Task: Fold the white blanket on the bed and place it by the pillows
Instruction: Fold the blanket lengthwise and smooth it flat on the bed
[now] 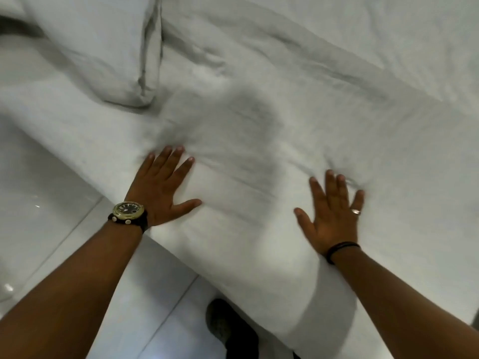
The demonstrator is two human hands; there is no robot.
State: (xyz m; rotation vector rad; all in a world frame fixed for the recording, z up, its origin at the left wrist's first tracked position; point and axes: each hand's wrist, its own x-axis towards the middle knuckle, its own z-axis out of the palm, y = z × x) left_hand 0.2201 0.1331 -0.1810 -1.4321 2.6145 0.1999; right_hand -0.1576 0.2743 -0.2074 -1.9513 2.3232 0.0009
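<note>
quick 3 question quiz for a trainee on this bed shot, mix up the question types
1. True or false: both hands lie flat, fingers spread, on the white blanket.
2. Which wrist wears the wristwatch? A) left B) right C) neither
3. Fill in: the pillow lies toward the upper ____ of the head view.

Key
1. True. The left hand and right hand press palm down and grip no fabric.
2. A. The right hand shows a ring and a dark band at the wrist instead.
3. Left, beyond the left hand and apart from it.
</note>
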